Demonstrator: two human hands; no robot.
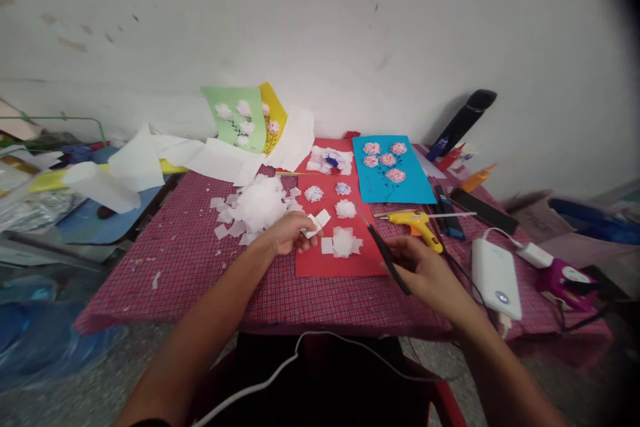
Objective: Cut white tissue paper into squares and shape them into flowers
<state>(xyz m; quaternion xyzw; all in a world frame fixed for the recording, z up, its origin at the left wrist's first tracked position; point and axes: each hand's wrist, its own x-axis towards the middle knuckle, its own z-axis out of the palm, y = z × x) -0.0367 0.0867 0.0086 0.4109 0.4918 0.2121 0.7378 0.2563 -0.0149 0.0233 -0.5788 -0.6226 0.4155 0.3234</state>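
Observation:
My left hand point(291, 232) is closed in a pinch on small white paper pieces point(320, 221), over the left edge of a red sheet point(310, 263). My right hand point(417, 267) is closed round a slim black-handled tool point(387, 257) with a thin pale tip; its exact kind is unclear. That tip points toward the red sheet. On the sheet lie a layered heap of white paper squares point(344, 241), a white paper pompom point(345, 209) and two blue-speckled pompoms point(314, 193). Beside my left hand spreads a large pile of white paper squares point(260, 203).
A yellow glue gun point(417, 223) lies right of the red sheet, near a white power bank point(496, 280) with cables. Behind are a blue flower card point(393, 170), a green flower card point(237, 117) and loose white paper point(225, 159). A white cable point(260, 383) crosses my lap.

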